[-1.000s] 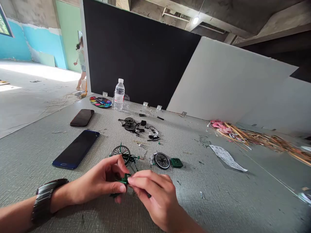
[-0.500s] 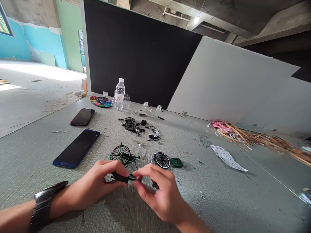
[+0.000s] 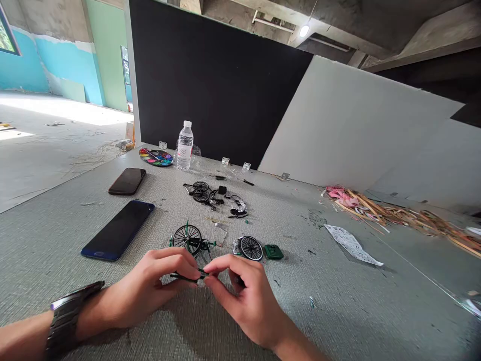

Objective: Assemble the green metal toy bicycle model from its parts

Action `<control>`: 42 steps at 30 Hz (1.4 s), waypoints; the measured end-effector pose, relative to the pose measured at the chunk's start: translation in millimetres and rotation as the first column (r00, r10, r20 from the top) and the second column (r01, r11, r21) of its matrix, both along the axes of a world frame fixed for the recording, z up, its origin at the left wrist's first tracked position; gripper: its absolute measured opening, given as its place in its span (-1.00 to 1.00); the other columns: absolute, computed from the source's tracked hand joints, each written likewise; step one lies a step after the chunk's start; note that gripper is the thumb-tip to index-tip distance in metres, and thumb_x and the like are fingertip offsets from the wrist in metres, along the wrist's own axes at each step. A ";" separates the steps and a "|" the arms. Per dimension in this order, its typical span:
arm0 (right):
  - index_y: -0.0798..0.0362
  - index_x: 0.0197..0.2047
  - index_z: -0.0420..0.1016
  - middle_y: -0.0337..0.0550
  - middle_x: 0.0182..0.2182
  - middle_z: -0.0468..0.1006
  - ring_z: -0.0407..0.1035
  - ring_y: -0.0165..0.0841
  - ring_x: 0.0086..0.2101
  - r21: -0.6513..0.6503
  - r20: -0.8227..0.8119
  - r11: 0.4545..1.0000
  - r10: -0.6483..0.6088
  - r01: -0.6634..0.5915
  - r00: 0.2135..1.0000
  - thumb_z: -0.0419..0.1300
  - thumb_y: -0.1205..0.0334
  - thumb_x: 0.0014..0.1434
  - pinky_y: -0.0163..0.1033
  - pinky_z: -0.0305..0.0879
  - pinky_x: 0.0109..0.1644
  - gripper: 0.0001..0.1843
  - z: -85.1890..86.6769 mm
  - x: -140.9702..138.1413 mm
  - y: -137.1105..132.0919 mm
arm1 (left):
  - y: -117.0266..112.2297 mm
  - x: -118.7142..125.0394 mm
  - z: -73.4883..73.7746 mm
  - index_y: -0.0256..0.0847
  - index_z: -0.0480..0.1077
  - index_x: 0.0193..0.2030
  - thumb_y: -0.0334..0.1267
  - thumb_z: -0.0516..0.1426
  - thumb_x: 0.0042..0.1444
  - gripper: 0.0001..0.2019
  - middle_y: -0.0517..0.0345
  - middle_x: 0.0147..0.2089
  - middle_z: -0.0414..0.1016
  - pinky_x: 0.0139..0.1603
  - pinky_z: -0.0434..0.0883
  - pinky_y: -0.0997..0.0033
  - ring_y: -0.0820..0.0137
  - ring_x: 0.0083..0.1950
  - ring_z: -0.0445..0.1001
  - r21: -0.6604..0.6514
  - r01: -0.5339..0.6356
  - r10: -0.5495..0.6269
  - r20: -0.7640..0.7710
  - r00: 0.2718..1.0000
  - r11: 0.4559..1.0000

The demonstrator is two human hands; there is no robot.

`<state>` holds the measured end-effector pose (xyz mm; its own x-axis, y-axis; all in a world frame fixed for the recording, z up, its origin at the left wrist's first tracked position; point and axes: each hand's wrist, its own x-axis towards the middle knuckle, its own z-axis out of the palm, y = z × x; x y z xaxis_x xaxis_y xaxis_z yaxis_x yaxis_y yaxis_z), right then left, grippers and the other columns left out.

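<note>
As I watch over the remote feed, the left hand (image 3: pixel 143 291), a dark metal-banded watch (image 3: pixel 66 318) at its wrist, pinches a thin dark-green part (image 3: pixel 186 277) between thumb and fingers, holding it just above the grey table (image 3: pixel 338 311). The right hand (image 3: pixel 244 301) curls in with its fingers closed around the part's far end, though from here I cannot tell whether they grip it or only touch it.

My main concern is how little there is to hold. If the pinch slips, the part could drop and strike the green model bicycle (image 3: pixel 188 239) standing just beyond the hands, or vanish among the parts on the table. Too much force could bend or snap something so slender. A careless sweep of the right hand could also knock the loose spoked wheel assembly (image 3: pixel 251 248) or the green block (image 3: pixel 273 252) beside it.

Fingers hide most of the held part, so I cannot make out its shape or ends. A dark bit near the right palm (image 3: pixel 239 282) is too shadowed to identify. The black model parts (image 3: pixel 201 193) farther up the table are too small to sort, and the frame's lower edge cuts off both forearms.
</note>
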<state>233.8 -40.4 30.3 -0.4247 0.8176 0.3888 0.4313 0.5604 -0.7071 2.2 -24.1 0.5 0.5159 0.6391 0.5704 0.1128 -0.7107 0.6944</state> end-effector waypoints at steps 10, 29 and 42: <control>0.02 -0.03 0.49 -0.31 -0.47 0.37 0.22 -0.42 -0.53 -0.037 -0.080 0.962 -0.273 0.271 0.959 0.10 0.01 0.42 -0.30 0.18 -0.50 -0.72 2.7 22.0 17.9 | 1.3 0.8 1.1 -0.17 0.54 -0.13 -0.48 0.23 0.30 -0.87 0.10 -0.16 0.65 -0.14 0.52 0.44 0.34 -0.19 0.62 -0.053 0.003 -0.008 -0.088 0.996 0.999; -0.01 -0.10 0.65 -0.08 -0.24 0.61 0.45 -0.31 -0.36 0.132 -0.024 0.945 -0.298 0.299 0.954 0.12 0.01 0.46 -0.22 0.37 -0.30 -0.68 2.3 45.5 38.2 | 2.3 1.1 -1.8 -0.17 0.50 -0.17 -0.34 0.20 0.38 -0.94 0.11 -0.23 0.61 -0.13 0.43 0.35 0.28 -0.20 0.56 -0.065 0.116 -0.129 -0.242 0.962 0.991; 0.00 -0.18 0.62 -0.05 -0.22 0.64 0.52 -0.25 -0.28 0.284 0.038 0.876 -0.417 0.390 0.908 0.13 0.06 0.46 -0.16 0.43 -0.21 -0.70 6.7 67.5 51.4 | 1.3 1.4 0.5 -0.17 0.52 -0.12 -0.40 0.22 0.34 -0.93 0.11 -0.20 0.62 -0.18 0.42 0.39 0.29 -0.20 0.57 -0.084 0.125 -0.142 -0.235 0.962 0.989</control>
